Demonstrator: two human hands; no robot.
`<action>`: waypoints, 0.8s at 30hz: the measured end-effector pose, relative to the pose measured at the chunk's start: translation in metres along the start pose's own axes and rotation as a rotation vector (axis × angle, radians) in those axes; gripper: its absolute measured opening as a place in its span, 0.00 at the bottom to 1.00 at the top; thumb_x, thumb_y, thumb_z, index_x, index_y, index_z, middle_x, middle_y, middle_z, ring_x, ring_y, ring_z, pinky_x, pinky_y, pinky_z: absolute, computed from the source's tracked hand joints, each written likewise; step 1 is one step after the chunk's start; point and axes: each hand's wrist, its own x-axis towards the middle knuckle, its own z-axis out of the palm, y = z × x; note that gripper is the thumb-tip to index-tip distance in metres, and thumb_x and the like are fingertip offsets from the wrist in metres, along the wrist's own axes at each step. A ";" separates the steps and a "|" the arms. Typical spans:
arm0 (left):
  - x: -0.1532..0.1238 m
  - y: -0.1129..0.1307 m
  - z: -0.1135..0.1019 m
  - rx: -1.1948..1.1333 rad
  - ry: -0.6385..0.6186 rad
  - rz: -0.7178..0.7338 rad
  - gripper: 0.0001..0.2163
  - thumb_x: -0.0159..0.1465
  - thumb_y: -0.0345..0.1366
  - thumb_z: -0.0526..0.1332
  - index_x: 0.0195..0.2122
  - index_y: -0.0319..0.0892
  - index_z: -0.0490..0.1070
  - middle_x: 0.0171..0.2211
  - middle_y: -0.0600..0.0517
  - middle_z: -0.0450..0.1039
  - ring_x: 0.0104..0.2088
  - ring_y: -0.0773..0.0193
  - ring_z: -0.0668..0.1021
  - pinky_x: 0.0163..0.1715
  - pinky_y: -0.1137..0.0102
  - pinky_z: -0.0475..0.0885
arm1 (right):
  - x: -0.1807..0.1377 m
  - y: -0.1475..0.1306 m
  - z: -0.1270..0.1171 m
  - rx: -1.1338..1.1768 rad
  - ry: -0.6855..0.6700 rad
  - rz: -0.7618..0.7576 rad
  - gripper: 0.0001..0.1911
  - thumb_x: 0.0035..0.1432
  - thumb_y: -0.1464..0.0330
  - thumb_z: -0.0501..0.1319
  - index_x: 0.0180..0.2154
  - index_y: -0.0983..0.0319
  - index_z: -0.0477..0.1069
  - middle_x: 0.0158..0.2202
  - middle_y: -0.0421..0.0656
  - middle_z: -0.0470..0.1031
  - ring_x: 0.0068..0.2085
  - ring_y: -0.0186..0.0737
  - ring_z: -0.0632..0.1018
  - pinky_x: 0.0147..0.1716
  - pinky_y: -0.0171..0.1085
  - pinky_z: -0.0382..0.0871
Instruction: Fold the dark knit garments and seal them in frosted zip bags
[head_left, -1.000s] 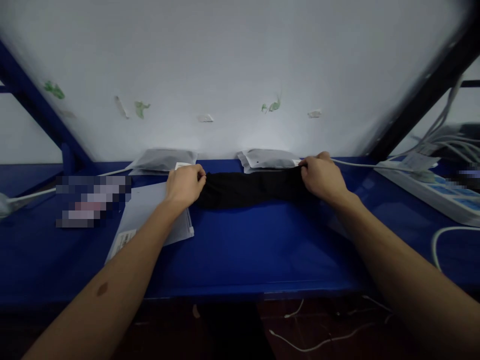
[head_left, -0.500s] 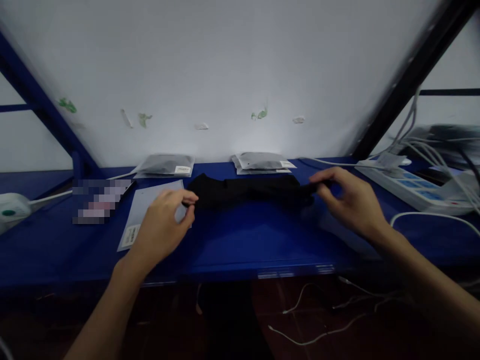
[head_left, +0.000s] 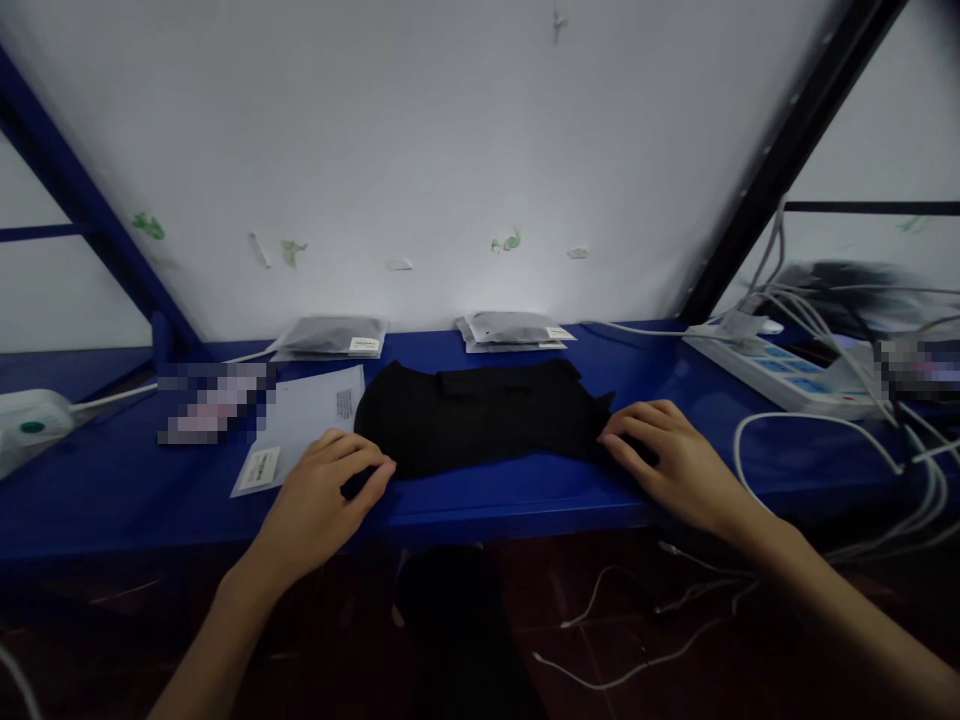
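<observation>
A black piece of folded cloth (head_left: 480, 425), perhaps a garment, lies spread sideways on the blue table (head_left: 517, 500). At its near left corner, my left hand (head_left: 326, 495) pinches the edge between thumb and fingers. My right hand (head_left: 667, 455) grips the right end the same way, close to a small pointed fold. What kind of garment it is, I cannot tell. Just left of the cloth is a flat translucent bag (head_left: 300, 415) with a white label, partly behind my left hand.
Packed translucent bags stand against the wall, one packet (head_left: 330, 337) at left and a small stack (head_left: 514, 330) near the middle. A white power strip (head_left: 780, 370) with tangled cables is at right. Far left sits a white socket block (head_left: 34, 430) beside a blurred-out object (head_left: 217, 402).
Both hands have come down and nearer, drawing the black cloth's front edge toward me. The cloth now lies flatter and broader on the table. The view has shifted slightly.
</observation>
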 end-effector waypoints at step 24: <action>0.001 0.000 0.001 0.091 0.137 0.056 0.17 0.70 0.42 0.54 0.24 0.44 0.69 0.25 0.54 0.72 0.33 0.59 0.72 0.40 0.61 0.66 | -0.011 -0.006 -0.004 0.054 0.160 0.044 0.18 0.66 0.57 0.54 0.25 0.57 0.65 0.26 0.42 0.71 0.32 0.43 0.72 0.36 0.43 0.66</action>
